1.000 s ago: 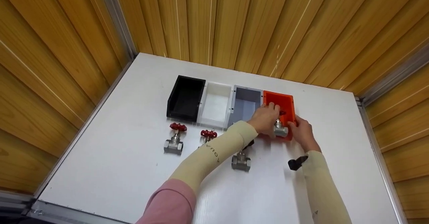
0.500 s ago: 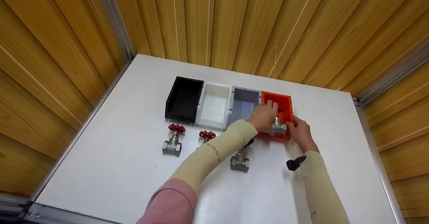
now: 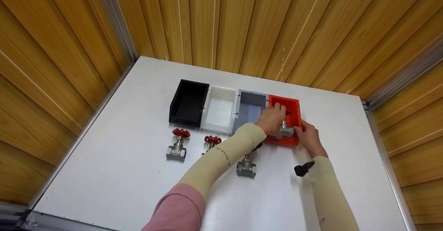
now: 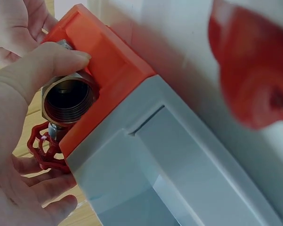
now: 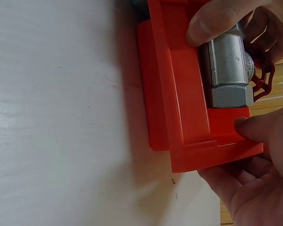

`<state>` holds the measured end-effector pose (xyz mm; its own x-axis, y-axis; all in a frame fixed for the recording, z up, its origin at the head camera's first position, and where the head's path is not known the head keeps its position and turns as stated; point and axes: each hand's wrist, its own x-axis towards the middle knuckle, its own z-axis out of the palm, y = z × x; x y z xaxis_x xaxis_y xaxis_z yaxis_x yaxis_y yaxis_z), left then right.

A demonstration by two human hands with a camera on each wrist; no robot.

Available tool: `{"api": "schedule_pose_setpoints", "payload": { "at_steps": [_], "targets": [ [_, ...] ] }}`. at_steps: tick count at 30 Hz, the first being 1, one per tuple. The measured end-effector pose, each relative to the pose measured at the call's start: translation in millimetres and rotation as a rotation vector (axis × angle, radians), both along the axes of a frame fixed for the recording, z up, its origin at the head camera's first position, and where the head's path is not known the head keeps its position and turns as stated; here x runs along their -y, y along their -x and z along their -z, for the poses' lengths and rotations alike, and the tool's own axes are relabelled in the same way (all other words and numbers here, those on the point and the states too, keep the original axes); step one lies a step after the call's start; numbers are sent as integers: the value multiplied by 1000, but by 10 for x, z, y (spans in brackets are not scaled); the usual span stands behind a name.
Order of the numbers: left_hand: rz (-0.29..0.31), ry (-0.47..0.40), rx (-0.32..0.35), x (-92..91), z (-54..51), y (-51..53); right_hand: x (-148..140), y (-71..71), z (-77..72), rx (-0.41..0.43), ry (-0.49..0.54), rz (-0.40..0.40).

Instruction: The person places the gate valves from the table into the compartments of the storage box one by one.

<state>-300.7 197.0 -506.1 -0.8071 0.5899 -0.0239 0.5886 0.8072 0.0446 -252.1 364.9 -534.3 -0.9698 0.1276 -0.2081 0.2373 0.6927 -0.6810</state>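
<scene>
My left hand (image 3: 271,120) grips a metal gate valve (image 3: 286,130) with a red handwheel, inside the orange bin (image 3: 290,141) at the right end of the bin row. In the left wrist view the thumb lies across the valve body (image 4: 69,96), and the other fingers are near the handwheel (image 4: 46,147). My right hand (image 3: 310,137) pinches the bin's right wall, thumb inside and fingers outside, as the right wrist view shows. Whether the valve touches the bin floor cannot be told.
Left of the orange bin stand grey (image 3: 251,110), white (image 3: 221,108) and black (image 3: 189,101) bins in a row. Before them stand a left valve (image 3: 176,152), a middle valve (image 3: 212,140) and a right valve (image 3: 246,168), the last two partly behind my left forearm. Wood-patterned panels (image 3: 221,23) bound the white table.
My left hand has brought the valve slightly farther back into the orange bin. The right hand keeps its hold on the bin wall. The head view has shifted a little.
</scene>
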Motion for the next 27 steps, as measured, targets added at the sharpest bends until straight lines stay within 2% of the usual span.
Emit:
{"api": "schedule_pose_setpoints", "payload": {
  "at_steps": [6, 9, 18, 27],
  "targets": [
    [14, -10, 2, -15, -7, 21, 5, -13, 12, -43, -40, -5],
    [0, -21, 24, -23, -10, 39, 8, -13, 13, -31, -29, -1],
    [-19, -36, 23, -41, -27, 91, -4, -12, -11, -14, -25, 1],
    [-25, -36, 31, -71, 38, 141, 13, -5, 0, -10, -16, -1]
  ]
}}
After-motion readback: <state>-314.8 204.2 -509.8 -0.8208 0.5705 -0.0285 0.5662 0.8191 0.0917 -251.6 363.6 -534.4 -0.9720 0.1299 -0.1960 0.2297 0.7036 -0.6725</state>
